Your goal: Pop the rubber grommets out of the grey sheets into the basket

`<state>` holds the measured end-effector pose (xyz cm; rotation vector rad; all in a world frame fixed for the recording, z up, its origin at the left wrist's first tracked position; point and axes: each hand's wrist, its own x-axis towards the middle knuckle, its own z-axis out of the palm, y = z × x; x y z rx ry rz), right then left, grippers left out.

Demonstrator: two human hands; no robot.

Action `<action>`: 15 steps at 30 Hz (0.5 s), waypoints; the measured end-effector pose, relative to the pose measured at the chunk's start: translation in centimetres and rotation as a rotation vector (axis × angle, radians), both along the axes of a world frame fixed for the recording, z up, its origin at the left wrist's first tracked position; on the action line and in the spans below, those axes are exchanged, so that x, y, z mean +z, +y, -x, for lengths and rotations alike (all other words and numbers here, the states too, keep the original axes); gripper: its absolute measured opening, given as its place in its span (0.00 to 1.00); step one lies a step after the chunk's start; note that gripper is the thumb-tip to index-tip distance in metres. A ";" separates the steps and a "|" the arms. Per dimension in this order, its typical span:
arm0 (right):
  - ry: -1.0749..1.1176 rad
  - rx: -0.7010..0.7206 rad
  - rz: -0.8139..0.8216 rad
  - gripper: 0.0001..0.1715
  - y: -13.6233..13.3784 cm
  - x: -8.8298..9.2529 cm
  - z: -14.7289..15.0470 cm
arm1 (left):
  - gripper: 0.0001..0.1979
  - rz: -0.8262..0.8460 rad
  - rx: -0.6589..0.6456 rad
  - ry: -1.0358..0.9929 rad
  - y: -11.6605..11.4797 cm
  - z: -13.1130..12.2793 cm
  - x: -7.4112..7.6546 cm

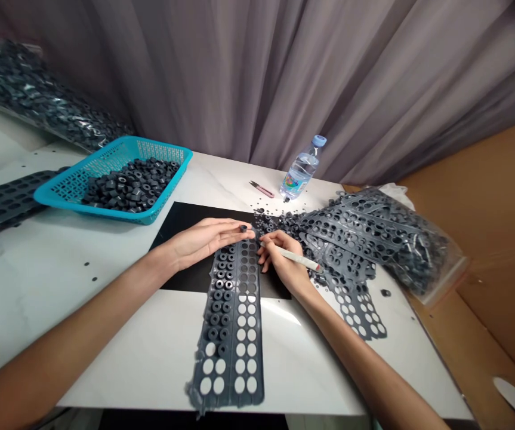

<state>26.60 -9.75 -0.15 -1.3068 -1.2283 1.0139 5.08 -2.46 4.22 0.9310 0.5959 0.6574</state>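
Observation:
A long dark-grey rubber sheet point(231, 370) with rows of round holes lies lengthwise in front of me. Short hollow rubber bushings point(216, 306) fill much of its left half; the right half shows bare holes. My left hand point(203, 242) reaches across the sheet's far end, its thumb and fingertips closed about one small bushing point(243, 229). In my right hand point(284, 257), just right of the sheet, is a pen-like tool with a whitish handle point(299, 258), held like a pencil. Its tip, by the sheet's far right edge, is too small to make out.
A blue basket point(156, 209) of bushings stands at left, near a large filled bag point(51, 101) and another holed sheet point(6, 200). Right are punched sheets point(351, 233), scraps and a clear bag point(431, 263). Behind are snips point(261, 189) and a water bottle point(302, 170). A black mat point(190, 218) lies underneath.

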 end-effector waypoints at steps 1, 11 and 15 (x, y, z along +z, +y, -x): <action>-0.003 0.000 0.000 0.17 0.0 0.0 0.0 | 0.10 0.007 -0.005 -0.015 0.0 0.0 0.0; 0.001 0.017 0.002 0.16 -0.2 0.2 0.1 | 0.10 0.013 -0.017 -0.049 -0.3 0.2 0.1; -0.009 0.022 -0.004 0.15 -0.1 0.4 0.1 | 0.11 0.002 -0.023 -0.022 -0.3 0.2 0.5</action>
